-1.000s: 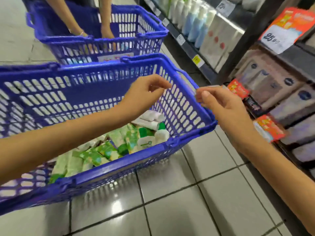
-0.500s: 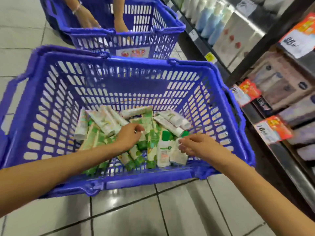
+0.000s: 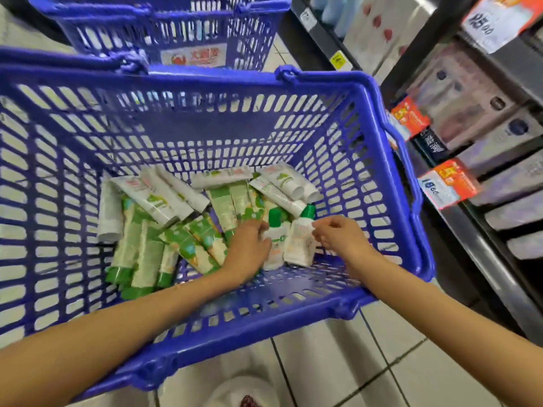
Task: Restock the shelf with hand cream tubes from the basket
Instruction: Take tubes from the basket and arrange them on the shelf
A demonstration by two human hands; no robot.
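the white and green hand cream tubes lie heaped on the floor of the blue slotted plastic basket, mostly at its left and middle. a second ago both hands were up at the basket's rim; now both are down inside. the left hand curls over tubes near the basket's middle; a grip cannot be told. the right hand, fingers bent, touches a small white green-capped bottle at the basket's near right; a pinch is unclear. picking is starting, and nothing is lifted towards the dark metal shelf right of the basket.
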